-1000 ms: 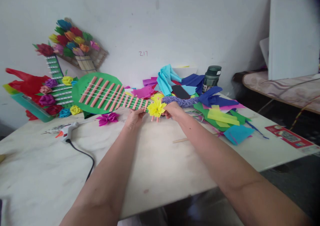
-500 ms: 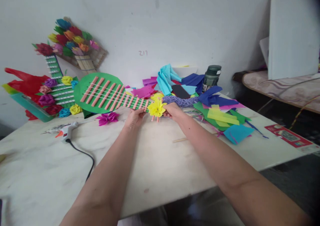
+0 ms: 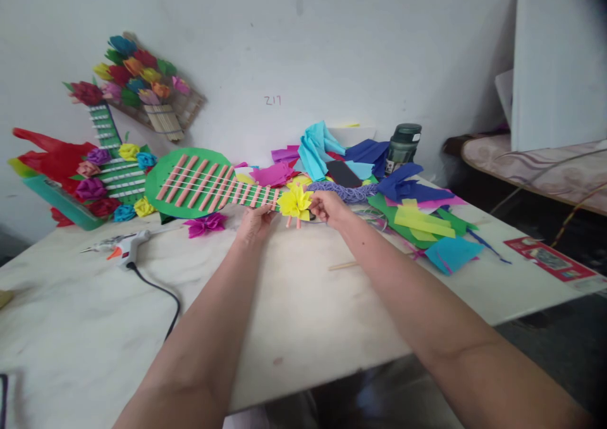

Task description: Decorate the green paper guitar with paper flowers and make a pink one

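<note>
The left hand has its grip closed on the narrow part of the green guitar, which stretches over the middle of the desk, its round body to the left; the right hand has bent fingers at the right edge of the yellow flower on the guitar's right end, and whether its grip is clamped I cannot tell. The magenta flower lies just on the near side of the guitar's body; the glue gun lies nearer and farther left; the bottle stands far right.

Pale wall, seemingly dark floor
</note>
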The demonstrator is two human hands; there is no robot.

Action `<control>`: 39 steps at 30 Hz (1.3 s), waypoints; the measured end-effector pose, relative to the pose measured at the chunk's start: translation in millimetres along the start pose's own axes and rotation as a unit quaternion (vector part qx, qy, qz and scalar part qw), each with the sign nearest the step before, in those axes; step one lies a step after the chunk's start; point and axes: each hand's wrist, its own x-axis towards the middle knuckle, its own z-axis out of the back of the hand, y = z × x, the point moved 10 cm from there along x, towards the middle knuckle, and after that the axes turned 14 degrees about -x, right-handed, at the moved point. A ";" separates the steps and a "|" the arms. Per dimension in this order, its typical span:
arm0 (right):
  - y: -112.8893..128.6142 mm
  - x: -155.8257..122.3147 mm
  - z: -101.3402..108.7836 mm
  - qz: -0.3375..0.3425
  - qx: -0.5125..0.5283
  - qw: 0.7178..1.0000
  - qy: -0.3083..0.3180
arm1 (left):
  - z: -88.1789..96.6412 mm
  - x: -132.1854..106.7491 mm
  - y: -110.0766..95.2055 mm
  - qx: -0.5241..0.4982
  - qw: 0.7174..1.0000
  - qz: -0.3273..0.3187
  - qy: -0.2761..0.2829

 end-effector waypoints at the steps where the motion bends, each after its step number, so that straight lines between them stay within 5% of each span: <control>1: 1.8 2.0 1.5 0.013 0.024 1.000 0.005 | 2.7 0.8 -0.8 -0.001 1.000 -0.001 -0.008; 8: 38.4 -6.4 30.4 0.213 -0.023 0.973 -0.084 | 11.3 6.5 -6.0 -0.024 1.000 -0.012 -0.006; 13: 61.6 -28.6 21.9 0.317 -0.136 0.936 -0.070 | 13.7 8.4 -9.9 -0.035 0.999 -0.015 -0.005; 21: 70.4 -39.4 -9.0 0.387 -0.294 0.874 -0.014 | 17.6 10.0 -13.2 -0.053 0.999 -0.005 -0.010; 35: 66.8 -41.6 -23.1 0.418 -0.459 0.773 -0.131 | 8.4 4.2 -7.9 -0.050 0.999 0.015 -0.011; 39: 66.5 -41.7 -24.2 0.413 -0.455 0.777 -0.135 | 9.3 3.7 -5.5 -0.047 0.998 0.018 -0.023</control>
